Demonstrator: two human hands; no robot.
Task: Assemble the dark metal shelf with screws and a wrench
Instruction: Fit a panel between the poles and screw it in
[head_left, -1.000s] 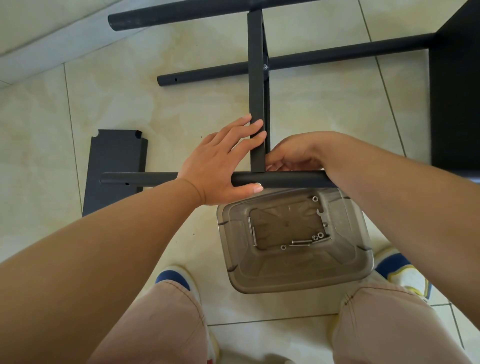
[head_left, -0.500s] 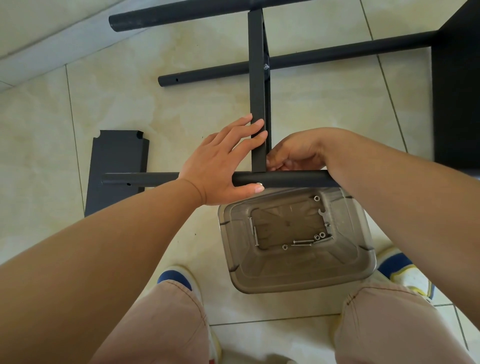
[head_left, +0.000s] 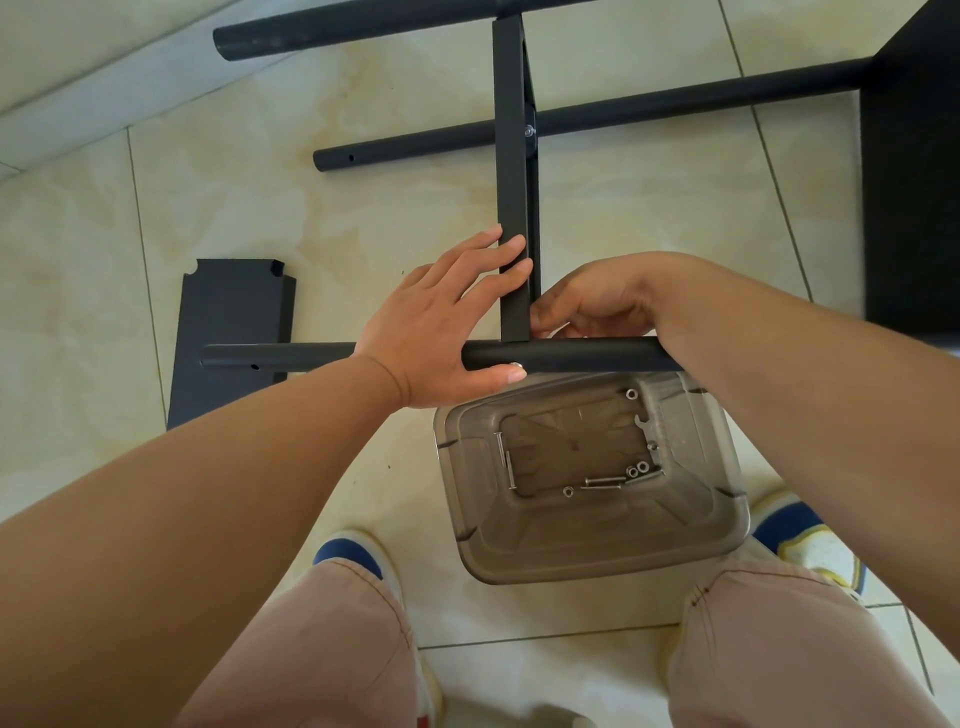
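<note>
Both hands brace rigid, likely light steel: left hand (head_left: 436, 332) flat-fingered across crossbar (head_left: 511, 171) and tube (head_left: 587, 356), right hand (head_left: 597, 301) curled behind, its hold indeterminable.

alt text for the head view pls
Left hand steadies a dark crossbar and tube at their joint while the right hand works behind it. Below, a clear bin holds screws.

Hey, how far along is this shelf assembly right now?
Partway. Done: the flat crossbar already carries a bolt at the middle tube. In hand: the left hand steadies the crossbar on the near tube while the right hand works at that joint. Left: a loose shelf panel on the floor; screws and wrench in the bin.
</note>
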